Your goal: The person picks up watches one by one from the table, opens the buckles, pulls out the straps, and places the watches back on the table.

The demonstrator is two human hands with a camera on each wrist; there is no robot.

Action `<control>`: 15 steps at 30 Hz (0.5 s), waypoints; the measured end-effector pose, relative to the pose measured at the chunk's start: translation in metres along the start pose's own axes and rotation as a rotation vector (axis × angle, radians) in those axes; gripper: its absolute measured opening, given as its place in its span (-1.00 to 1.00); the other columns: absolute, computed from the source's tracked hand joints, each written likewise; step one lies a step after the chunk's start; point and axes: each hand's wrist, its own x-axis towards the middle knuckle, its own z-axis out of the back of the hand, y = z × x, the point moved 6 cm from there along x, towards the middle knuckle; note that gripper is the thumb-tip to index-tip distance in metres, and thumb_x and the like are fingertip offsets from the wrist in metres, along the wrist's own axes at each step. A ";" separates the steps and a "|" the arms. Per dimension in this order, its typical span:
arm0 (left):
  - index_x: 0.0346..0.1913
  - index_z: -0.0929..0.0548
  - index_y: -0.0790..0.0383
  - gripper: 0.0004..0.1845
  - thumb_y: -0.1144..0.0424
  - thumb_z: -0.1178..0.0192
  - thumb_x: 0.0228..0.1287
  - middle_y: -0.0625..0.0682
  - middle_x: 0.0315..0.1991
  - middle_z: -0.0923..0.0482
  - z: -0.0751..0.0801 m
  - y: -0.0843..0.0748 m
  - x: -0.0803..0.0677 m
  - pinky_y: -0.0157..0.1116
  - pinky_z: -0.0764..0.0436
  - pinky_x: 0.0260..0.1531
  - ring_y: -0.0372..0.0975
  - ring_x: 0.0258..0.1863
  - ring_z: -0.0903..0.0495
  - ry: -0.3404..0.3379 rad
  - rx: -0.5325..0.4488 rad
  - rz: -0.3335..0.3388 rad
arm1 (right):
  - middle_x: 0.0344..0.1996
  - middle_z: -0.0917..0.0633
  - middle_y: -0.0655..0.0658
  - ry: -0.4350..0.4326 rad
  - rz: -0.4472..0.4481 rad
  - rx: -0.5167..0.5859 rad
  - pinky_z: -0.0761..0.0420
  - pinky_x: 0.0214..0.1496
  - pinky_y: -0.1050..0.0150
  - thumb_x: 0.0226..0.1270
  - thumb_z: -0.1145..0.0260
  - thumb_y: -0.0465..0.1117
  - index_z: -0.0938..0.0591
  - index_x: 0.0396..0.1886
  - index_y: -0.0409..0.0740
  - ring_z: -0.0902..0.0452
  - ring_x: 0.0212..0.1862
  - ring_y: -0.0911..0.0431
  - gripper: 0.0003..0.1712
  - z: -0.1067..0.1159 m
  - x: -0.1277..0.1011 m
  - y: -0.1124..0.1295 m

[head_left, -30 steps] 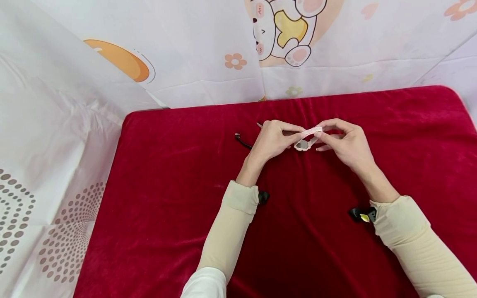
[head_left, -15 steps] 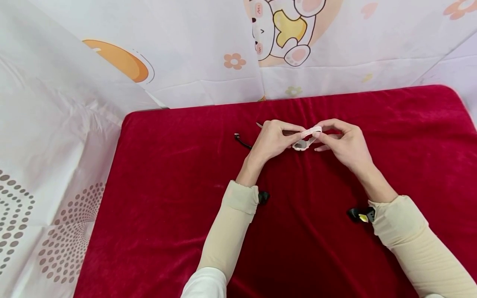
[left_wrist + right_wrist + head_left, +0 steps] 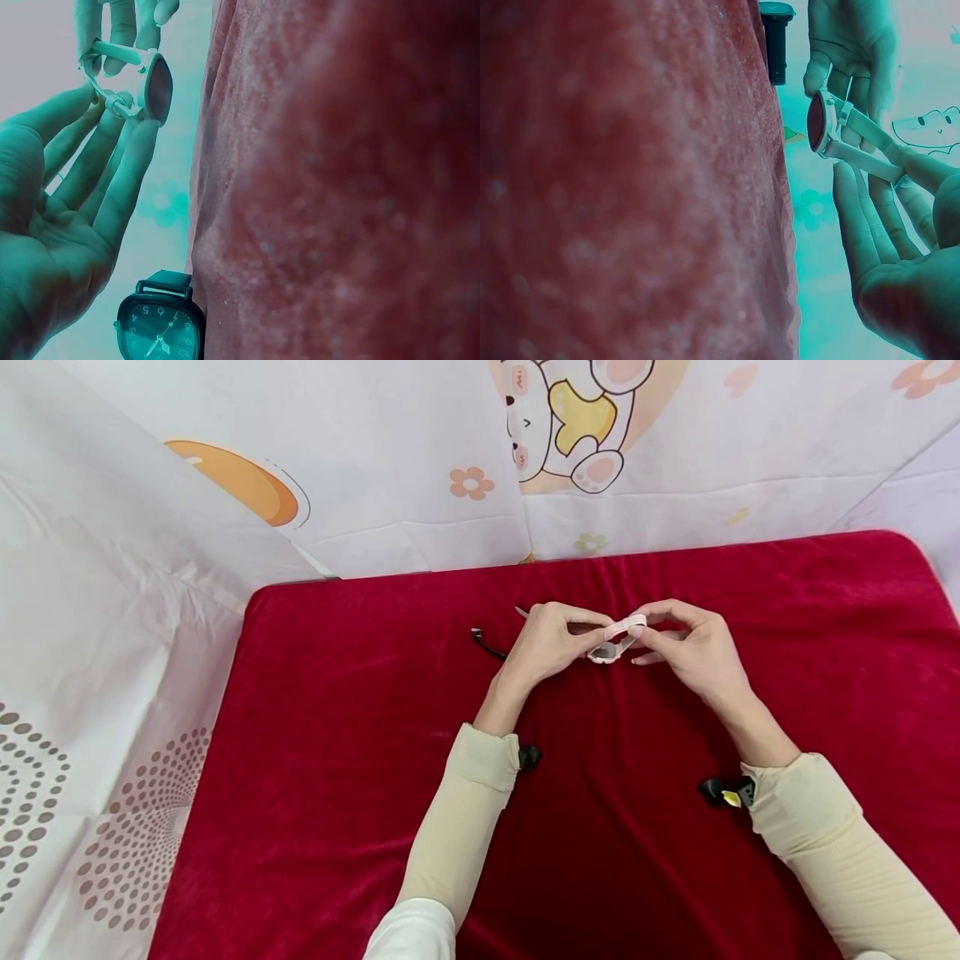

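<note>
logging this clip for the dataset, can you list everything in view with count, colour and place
small watch: one, pale pink strap with a dark round face, held above the middle of the cloth between both hands
black watch: one, black with a square dial, lying on the cloth behind the left hand; only its strap end shows in the head view
red cloth: one, deep red velvet, covers the table
patterned sheet: white with a cartoon bear, flowers and dotted circles, hung behind and to the left of the table
wrist cameras: two, black, one under each forearm
sleeves: two, beige, on both forearms
left hand: fingers pinch the small watch's left end
right hand: fingers pinch the strap's right end
</note>
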 end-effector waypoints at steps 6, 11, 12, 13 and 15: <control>-0.13 -0.82 0.10 -0.85 0.20 -0.38 0.28 -0.17 -0.31 -0.74 -0.002 0.000 -0.001 -0.47 -0.62 -0.32 -0.47 -0.36 -0.66 0.019 -0.054 0.002 | -0.23 -0.75 -0.14 0.003 0.024 0.031 -0.71 -0.34 0.14 0.27 -0.41 -0.39 -0.65 -0.05 -0.47 -0.75 -0.37 -0.05 -0.71 0.000 -0.001 0.003; -0.13 -0.80 0.12 -0.86 0.24 -0.37 0.28 -0.15 -0.32 -0.74 -0.003 0.001 -0.001 -0.47 -0.62 -0.28 -0.45 -0.35 -0.66 0.032 -0.065 -0.008 | -0.24 -0.75 -0.17 0.006 0.022 0.075 -0.71 -0.33 0.13 0.25 -0.43 -0.40 -0.65 -0.07 -0.48 -0.74 -0.37 -0.07 -0.70 0.000 -0.001 0.003; -0.12 -0.80 0.13 -0.86 0.25 -0.37 0.28 -0.14 -0.32 -0.73 -0.003 0.000 -0.001 -0.47 -0.62 -0.28 -0.44 -0.36 -0.66 0.033 -0.071 -0.010 | -0.24 -0.75 -0.17 0.006 0.023 0.081 -0.71 -0.33 0.12 0.24 -0.43 -0.40 -0.65 -0.07 -0.48 -0.74 -0.37 -0.07 -0.71 0.000 -0.001 0.003; -0.12 -0.79 0.13 -0.86 0.26 -0.37 0.28 -0.13 -0.32 -0.73 -0.003 0.000 -0.001 -0.47 -0.62 -0.27 -0.43 -0.36 -0.66 0.036 -0.079 -0.011 | -0.24 -0.75 -0.18 0.005 0.024 0.088 -0.71 -0.33 0.12 0.24 -0.43 -0.41 -0.65 -0.08 -0.49 -0.74 -0.37 -0.07 -0.71 0.000 -0.001 0.003; -0.11 -0.79 0.14 -0.85 0.26 -0.37 0.28 -0.11 -0.31 -0.73 -0.004 0.000 -0.002 -0.46 -0.62 -0.26 -0.41 -0.35 -0.66 0.044 -0.094 -0.015 | -0.25 -0.75 -0.18 0.003 0.026 0.098 -0.71 -0.33 0.11 0.23 -0.43 -0.42 -0.65 -0.09 -0.50 -0.74 -0.37 -0.07 -0.71 0.000 -0.002 0.003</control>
